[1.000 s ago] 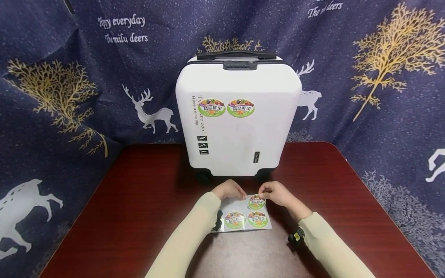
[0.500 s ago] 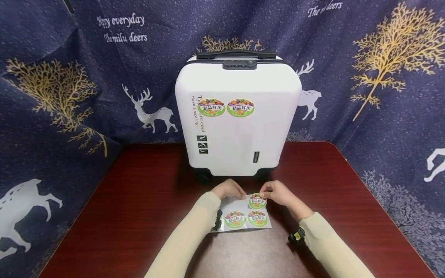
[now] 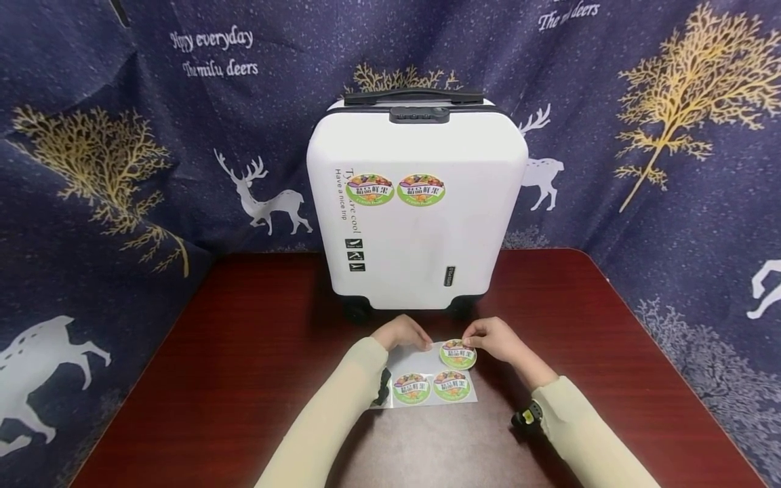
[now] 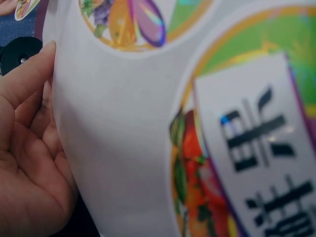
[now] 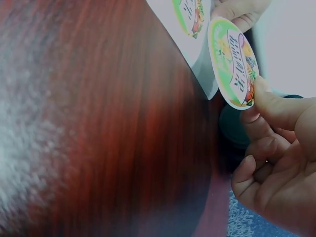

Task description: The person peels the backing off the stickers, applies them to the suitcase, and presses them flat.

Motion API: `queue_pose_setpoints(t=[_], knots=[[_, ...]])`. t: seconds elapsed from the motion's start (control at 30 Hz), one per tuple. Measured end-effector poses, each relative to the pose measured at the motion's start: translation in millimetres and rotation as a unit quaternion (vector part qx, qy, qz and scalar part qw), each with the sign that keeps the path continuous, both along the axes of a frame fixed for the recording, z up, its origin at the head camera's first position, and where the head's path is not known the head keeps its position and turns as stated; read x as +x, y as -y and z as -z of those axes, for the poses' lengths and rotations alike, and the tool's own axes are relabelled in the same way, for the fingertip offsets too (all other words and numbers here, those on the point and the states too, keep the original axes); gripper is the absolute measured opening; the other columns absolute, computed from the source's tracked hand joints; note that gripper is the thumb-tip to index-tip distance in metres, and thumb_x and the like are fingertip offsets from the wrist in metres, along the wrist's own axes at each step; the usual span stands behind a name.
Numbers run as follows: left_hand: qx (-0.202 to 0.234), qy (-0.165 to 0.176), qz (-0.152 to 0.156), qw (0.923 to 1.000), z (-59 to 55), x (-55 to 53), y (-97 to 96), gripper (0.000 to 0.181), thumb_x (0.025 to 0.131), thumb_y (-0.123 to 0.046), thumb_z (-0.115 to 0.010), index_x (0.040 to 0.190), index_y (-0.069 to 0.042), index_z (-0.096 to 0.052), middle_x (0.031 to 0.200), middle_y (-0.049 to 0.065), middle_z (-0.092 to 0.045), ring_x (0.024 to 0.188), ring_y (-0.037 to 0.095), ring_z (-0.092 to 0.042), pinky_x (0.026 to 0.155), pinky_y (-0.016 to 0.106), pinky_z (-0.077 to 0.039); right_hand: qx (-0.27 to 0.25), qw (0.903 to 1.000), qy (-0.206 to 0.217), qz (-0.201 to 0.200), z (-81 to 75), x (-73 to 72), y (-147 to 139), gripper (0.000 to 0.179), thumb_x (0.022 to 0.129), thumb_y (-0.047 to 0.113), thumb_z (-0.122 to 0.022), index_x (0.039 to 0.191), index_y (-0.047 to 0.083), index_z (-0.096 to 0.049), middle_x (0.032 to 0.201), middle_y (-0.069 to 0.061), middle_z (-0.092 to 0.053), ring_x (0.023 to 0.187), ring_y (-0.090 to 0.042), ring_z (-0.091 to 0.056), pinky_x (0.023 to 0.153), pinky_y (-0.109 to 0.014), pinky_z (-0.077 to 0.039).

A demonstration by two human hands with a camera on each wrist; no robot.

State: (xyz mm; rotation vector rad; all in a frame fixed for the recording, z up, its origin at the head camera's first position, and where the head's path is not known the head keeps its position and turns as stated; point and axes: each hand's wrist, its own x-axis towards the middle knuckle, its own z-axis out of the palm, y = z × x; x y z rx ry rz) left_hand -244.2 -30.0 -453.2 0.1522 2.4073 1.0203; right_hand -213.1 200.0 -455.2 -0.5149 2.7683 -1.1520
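Between thumb and fingertips, my right hand (image 3: pixel 493 337) pinches the edge of an oval fruit sticker (image 3: pixel 457 355). In the right wrist view this sticker (image 5: pixel 229 61) stands raised at an angle, off most of the white backing sheet (image 5: pixel 201 69). My left hand (image 3: pixel 403 332) pinches the far edge of that sheet (image 3: pixel 410 359), which is bent upward in the left wrist view. Two more fruit stickers lie along the sheet's near row, one on the left (image 3: pixel 411 388) and one on the right (image 3: pixel 451 385). Part of the sheet's left side is hidden by my left wrist.
A white suitcase (image 3: pixel 415 244) stands upright behind the hands on the dark red table (image 3: pixel 256 352). Two matching fruit stickers, left (image 3: pixel 370 190) and right (image 3: pixel 421 190), are stuck on its upper front. A patterned blue cloth (image 3: pixel 262 115) hangs behind.
My right hand has moved slightly to the right with the pinched sticker, which has shifted away from its spot on the sheet. The left hand has stayed in place.
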Motion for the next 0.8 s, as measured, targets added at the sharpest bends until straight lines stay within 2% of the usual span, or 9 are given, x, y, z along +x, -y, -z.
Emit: queue_pose_setpoints(t=[0.4, 0.6, 0.7, 0.8], knots=[[-0.004, 0.004, 0.006, 1.0000, -1.0, 3.7, -1.7, 0.017, 0.089, -0.016, -0.078, 0.104, -0.008, -0.081, 0.120, 0.010, -0.075, 0.107, 0.023, -0.063, 0.105, 0.043, -0.049, -0.018, 0.9998, -0.004, -0.006, -4.3, 5.5, -4.3, 0.007, 0.092, 0.004, -0.071, 0.089, -0.002, -0.073, 0.084, -0.013, -0.073, 0.078, -0.011, -0.057, 0.071, -0.024, -0.049], [-0.007, 0.015, -0.006, 0.9999, 4.2, -5.1, -2.0, 0.013, 0.087, -0.016, -0.081, 0.098, -0.010, -0.082, 0.115, 0.009, -0.076, 0.108, 0.026, -0.065, 0.106, 0.046, -0.049, -0.020, 0.9996, -0.009, 0.019, -11.3, 8.8, -2.1, 0.005, 0.094, 0.005, -0.068, 0.093, 0.000, -0.071, 0.088, -0.011, -0.070, 0.084, -0.016, -0.057, 0.076, -0.027, -0.048], [-0.015, 0.011, 0.001, 0.9998, 7.8, -10.7, -1.8, 0.009, 0.085, -0.018, -0.083, 0.093, -0.013, -0.083, 0.110, 0.006, -0.077, 0.104, 0.024, -0.065, 0.103, 0.044, -0.051, -0.023, 0.9991, -0.017, 0.030, -14.1, 9.9, 0.0, 0.006, 0.095, 0.006, -0.067, 0.096, 0.000, -0.069, 0.090, -0.012, -0.069, 0.086, -0.018, -0.056, 0.078, -0.031, -0.048], [-0.013, 0.005, 0.008, 0.9999, 6.0, -9.6, -1.6, 0.010, 0.085, -0.018, -0.083, 0.094, -0.013, -0.083, 0.110, 0.006, -0.078, 0.106, 0.025, -0.066, 0.103, 0.044, -0.051, -0.024, 0.9987, -0.023, 0.039, -17.1, 10.7, 1.7, 0.007, 0.096, 0.006, -0.067, 0.098, 0.000, -0.068, 0.090, -0.012, -0.069, 0.085, -0.018, -0.055, 0.077, -0.031, -0.046]])
